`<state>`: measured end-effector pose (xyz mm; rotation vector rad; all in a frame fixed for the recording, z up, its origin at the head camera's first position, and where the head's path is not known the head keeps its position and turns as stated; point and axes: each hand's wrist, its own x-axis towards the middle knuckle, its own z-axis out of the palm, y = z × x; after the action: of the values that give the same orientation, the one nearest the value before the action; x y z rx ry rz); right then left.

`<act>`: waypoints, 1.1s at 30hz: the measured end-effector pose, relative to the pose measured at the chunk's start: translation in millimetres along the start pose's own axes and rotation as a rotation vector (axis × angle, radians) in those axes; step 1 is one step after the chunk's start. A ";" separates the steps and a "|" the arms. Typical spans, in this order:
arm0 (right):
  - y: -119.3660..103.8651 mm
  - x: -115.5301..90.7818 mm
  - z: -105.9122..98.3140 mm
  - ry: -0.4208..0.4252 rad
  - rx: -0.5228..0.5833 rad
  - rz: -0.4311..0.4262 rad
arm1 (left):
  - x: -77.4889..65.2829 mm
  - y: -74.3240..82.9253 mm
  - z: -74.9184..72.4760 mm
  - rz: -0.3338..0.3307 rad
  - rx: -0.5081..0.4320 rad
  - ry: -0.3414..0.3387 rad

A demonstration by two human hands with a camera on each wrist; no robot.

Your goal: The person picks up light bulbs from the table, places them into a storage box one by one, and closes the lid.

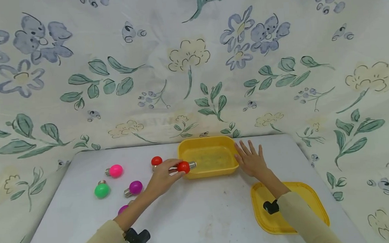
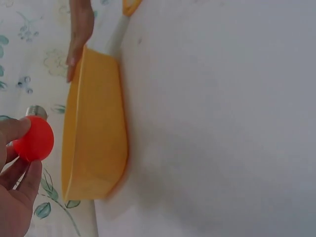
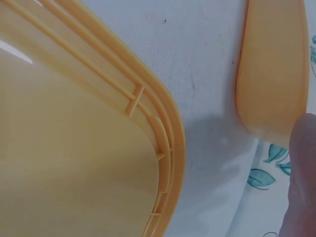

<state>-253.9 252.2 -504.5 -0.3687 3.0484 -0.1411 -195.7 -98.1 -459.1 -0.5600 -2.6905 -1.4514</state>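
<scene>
My left hand (image 1: 164, 178) pinches a red light bulb (image 1: 183, 167) by its round end, the metal screw base pointing right. In the head view the bulb overlaps the left rim of a yellow plastic box (image 1: 210, 173). The left wrist view has the red bulb (image 2: 35, 139) between thumb and fingertips, beside the box's wall (image 2: 98, 128) at rim height. On the box's right side, my right hand (image 1: 252, 161) rests with straight, spread fingers at the rim. In the right wrist view only part of that hand (image 3: 302, 173) shows by the box's corner (image 3: 274, 74).
Left on the white table (image 1: 199, 216) lie another red bulb (image 1: 156, 160), a pink bulb (image 1: 116, 171), a green bulb (image 1: 101, 191) and purple bulbs (image 1: 136, 187), one partly behind my left arm. A yellow lid (image 1: 262, 220) lies under my right forearm. Floral cloth (image 1: 192, 81) hangs behind.
</scene>
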 end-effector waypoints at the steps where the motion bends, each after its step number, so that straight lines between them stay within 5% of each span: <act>1: 0.2 -0.1 0.2 0.000 0.001 -0.001 | 3.5 0.9 3.7 0.001 -0.004 0.001; 9: 0.9 -1.8 0.1 0.010 -0.017 0.003 | 33.3 1.4 33.2 0.011 -0.070 -0.002; 16: -1.2 -1.2 -2.2 0.007 -0.034 0.003 | 53.1 3.6 56.4 -0.053 -0.121 -0.040; 33: -4.5 0.8 -5.0 -0.019 -0.021 0.027 | 81.6 13.6 99.8 -0.149 -0.052 -0.123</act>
<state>-254.0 248.1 -499.1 -0.3285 3.0366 -0.1036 -253.6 14.1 -488.3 -0.4745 -2.8520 -1.5769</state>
